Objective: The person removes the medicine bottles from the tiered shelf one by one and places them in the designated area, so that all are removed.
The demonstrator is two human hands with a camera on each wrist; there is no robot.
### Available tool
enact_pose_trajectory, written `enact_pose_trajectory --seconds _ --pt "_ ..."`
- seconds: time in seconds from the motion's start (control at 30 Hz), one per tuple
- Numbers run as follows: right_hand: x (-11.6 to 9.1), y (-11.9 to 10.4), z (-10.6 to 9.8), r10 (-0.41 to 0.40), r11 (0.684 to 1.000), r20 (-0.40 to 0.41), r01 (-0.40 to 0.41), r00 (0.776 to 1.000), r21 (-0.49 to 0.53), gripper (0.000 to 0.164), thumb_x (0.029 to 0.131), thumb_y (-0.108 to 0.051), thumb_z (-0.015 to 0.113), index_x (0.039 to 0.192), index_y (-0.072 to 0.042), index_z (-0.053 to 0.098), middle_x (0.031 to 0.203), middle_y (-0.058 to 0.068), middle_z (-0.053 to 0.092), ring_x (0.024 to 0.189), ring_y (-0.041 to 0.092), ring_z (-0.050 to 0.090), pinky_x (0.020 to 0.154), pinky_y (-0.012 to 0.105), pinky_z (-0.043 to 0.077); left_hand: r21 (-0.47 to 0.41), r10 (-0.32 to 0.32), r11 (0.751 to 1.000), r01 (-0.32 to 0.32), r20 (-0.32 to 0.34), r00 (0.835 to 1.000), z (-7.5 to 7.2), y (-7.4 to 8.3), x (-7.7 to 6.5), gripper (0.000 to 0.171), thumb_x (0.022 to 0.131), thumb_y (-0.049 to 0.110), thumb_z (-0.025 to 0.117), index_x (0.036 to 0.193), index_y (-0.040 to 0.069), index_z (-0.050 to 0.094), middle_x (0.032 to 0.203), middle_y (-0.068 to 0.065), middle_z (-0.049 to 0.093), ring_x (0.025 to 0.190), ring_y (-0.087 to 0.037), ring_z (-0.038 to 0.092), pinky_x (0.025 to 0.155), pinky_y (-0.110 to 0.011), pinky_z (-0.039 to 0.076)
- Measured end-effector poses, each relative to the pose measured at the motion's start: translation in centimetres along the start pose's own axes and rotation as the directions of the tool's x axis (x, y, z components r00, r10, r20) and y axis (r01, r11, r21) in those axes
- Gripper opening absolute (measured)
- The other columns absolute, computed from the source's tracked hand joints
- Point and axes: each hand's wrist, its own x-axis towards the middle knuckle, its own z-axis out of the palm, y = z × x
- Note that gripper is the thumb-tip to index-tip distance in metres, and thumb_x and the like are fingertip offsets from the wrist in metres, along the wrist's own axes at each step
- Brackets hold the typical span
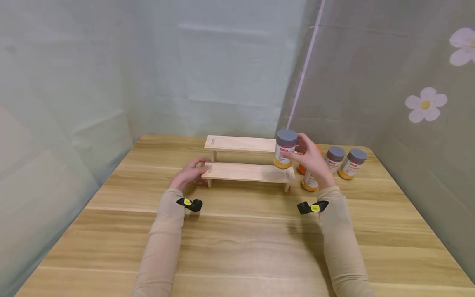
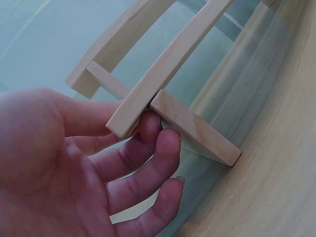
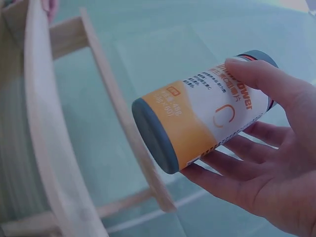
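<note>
A two-tier wooden shelf (image 1: pixel 248 172) stands on the table, each tier a pale flat board. My left hand (image 1: pixel 188 175) grips the left end of its lower board; in the left wrist view the curled fingers (image 2: pixel 148 182) come up under the board beside a leg (image 2: pixel 195 128). My right hand (image 1: pixel 313 161) holds a vitamin bottle (image 1: pixel 285 150) between thumb and fingers. It has a grey-blue lid and an orange and white label (image 3: pixel 207 111). The bottle is raised by the shelf's right end and overlaps both boards in the head view.
Several similar bottles stand right of the shelf, among them a front bottle (image 1: pixel 309 182) partly behind my right hand, a middle bottle (image 1: pixel 332 163) and an outer bottle (image 1: pixel 350 166). An orange item (image 1: pixel 302 169) shows behind the hand. Cloth curtains (image 1: pixel 237 70) hang behind the wooden table (image 1: pixel 245 247).
</note>
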Motion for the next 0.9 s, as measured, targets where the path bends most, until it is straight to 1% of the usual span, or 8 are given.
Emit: enact_pose_trajectory --seconds 0.1,0.17,0.37,0.47,0.63,0.77,0.87,0.9 --pt "-0.4 0.0 -1.0 0.005 1.0 -0.027 -0.005 1.0 -0.021 0.059 0.088 -0.026 0.073 0.137 -0.014 0.043 0.136 0.014 0.052 0.123 0.03 0.053 0.099 0.041 0.046 -0.003 -0.001 1.0 0.001 0.006 1.0 0.0 -0.1 -0.1 0.046 0.104 0.022 0.044 0.145 0.007 0.031 0.111 -0.019 0.059 0.069 -0.011 0.063 0.068 -0.028 0.05" --pt "-0.6 0.1 -1.7 0.01 1.0 -0.044 -0.011 0.999 -0.025 0.058 0.087 -0.027 0.073 0.136 -0.016 0.043 0.135 0.011 0.053 0.121 0.027 0.054 0.097 0.038 0.047 -0.006 -0.002 1.0 0.002 0.011 1.0 -0.1 -0.1 -0.1 0.047 0.103 0.023 0.044 0.145 0.007 0.03 0.111 -0.019 0.06 0.071 -0.012 0.064 0.07 -0.028 0.051" --pt "-1.1 0.0 -3.4 -0.003 1.0 -0.115 0.003 0.993 -0.004 0.052 0.086 -0.025 0.074 0.131 -0.023 0.048 0.122 -0.005 0.057 0.111 0.01 0.057 0.089 0.026 0.046 -0.008 0.001 1.0 0.0 0.01 1.0 -0.6 0.0 -0.3 0.049 0.104 0.025 0.044 0.147 0.007 0.028 0.107 -0.014 0.061 0.071 -0.01 0.063 0.07 -0.029 0.051" --pt "-1.4 0.1 -4.3 -0.015 0.999 -0.157 0.021 0.987 0.034 0.051 0.086 -0.02 0.075 0.131 -0.025 0.05 0.117 -0.012 0.059 0.105 0.005 0.057 0.088 0.023 0.044 -0.009 0.003 1.0 -0.003 0.007 1.0 -0.8 0.0 -0.4 0.049 0.104 0.024 0.043 0.147 0.007 0.027 0.105 -0.014 0.061 0.069 -0.009 0.063 0.07 -0.028 0.051" --pt "-2.3 0.6 -5.9 -0.012 0.996 -0.235 0.033 0.972 0.085 0.049 0.086 -0.016 0.074 0.129 -0.026 0.053 0.112 -0.017 0.06 0.101 0.002 0.059 0.083 0.017 0.045 -0.008 0.002 1.0 -0.002 0.012 1.0 -1.0 -0.2 -0.4 0.048 0.104 0.022 0.043 0.147 0.006 0.027 0.107 -0.016 0.059 0.068 -0.01 0.063 0.069 -0.028 0.051" --pt "-3.0 1.0 -6.9 -0.001 0.989 -0.298 0.044 0.955 0.138 0.046 0.085 -0.013 0.074 0.125 -0.027 0.055 0.111 -0.017 0.06 0.102 0.002 0.057 0.083 0.014 0.044 -0.01 0.001 1.0 -0.001 0.01 1.0 -1.1 -0.3 -0.5 0.048 0.104 0.022 0.042 0.146 0.006 0.027 0.108 -0.016 0.058 0.067 -0.008 0.062 0.068 -0.027 0.05" --pt "-3.4 1.4 -7.6 0.011 0.978 -0.333 0.059 0.943 0.201 0.046 0.085 -0.011 0.074 0.125 -0.025 0.056 0.112 -0.015 0.06 0.105 0.004 0.055 0.083 0.014 0.044 -0.011 -0.005 1.0 0.005 0.005 1.0 -1.2 -0.4 -0.6 0.049 0.104 0.023 0.043 0.147 0.006 0.027 0.11 -0.019 0.058 0.067 -0.007 0.062 0.067 -0.027 0.05" --pt "-3.5 1.5 -7.8 0.017 0.976 -0.343 0.058 0.939 0.208 0.047 0.085 -0.011 0.074 0.126 -0.025 0.056 0.113 -0.015 0.06 0.106 0.005 0.054 0.083 0.013 0.044 -0.011 -0.008 1.0 0.008 0.001 1.0 -1.3 -0.4 -0.6 0.049 0.104 0.023 0.043 0.147 0.007 0.027 0.112 -0.019 0.057 0.067 -0.007 0.062 0.067 -0.027 0.05"
